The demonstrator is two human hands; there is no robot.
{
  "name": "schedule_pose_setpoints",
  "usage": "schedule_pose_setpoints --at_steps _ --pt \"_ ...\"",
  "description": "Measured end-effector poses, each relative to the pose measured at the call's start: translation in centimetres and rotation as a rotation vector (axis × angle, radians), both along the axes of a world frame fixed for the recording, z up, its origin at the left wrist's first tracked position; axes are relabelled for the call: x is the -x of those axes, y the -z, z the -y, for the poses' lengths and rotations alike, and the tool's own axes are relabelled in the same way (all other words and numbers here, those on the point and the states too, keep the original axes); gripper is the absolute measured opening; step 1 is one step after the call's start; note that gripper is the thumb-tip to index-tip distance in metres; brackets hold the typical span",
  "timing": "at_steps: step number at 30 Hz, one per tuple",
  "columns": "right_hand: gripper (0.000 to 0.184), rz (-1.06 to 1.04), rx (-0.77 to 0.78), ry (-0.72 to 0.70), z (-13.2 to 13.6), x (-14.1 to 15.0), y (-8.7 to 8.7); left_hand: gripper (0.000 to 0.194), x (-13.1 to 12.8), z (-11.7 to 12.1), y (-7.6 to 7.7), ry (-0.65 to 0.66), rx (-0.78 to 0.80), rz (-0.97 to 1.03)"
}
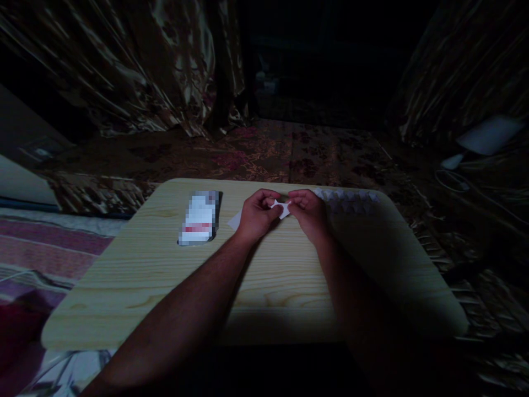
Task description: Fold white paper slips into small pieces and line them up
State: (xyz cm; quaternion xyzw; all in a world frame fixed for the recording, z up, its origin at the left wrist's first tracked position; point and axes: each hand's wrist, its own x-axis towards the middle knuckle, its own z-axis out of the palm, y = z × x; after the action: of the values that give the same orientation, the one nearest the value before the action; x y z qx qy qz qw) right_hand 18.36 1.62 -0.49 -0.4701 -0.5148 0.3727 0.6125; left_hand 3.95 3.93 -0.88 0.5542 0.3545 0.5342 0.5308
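1. Forearms, two, bare: nearest the camera, reaching across the tabletop from its near edge.
2. Left hand: over the tabletop's far half; fingers curled, thumb and fingertips drawn to a pinch on the paper piece.
3. Right hand: over the tabletop's far half; matching pinch on the paper piece's opposite edge.
4. Paper piece, white, small, angular: between both hands, above the tabletop's far half. Judged very light, thin, easily creased or torn; best gripped lightly at its outer edges.
5. Paper sheet, white, partly hidden by the left hand: on the tabletop's far half.
6. Pixelated white object, red band: tabletop's left side.
7. Small white pieces, in rows: tabletop's far right corner; details too dim.
8. Room: widest over the tabletop's near half; tightest beside the rows. Tabletop corners rounded.
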Motion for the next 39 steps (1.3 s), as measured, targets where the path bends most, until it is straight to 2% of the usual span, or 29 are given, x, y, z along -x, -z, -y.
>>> schedule_pose_setpoints --at_steps 15,39 --pt "0.027 0.042 0.004 0.011 -0.09 -0.14 0.15 0.035 -0.03 0.05 0.11 0.010 -0.040 -0.019" --pt "0.022 0.055 0.014 0.013 -0.09 -0.05 0.22 0.038 0.04 0.03 0.18 0.076 -0.002 0.008"
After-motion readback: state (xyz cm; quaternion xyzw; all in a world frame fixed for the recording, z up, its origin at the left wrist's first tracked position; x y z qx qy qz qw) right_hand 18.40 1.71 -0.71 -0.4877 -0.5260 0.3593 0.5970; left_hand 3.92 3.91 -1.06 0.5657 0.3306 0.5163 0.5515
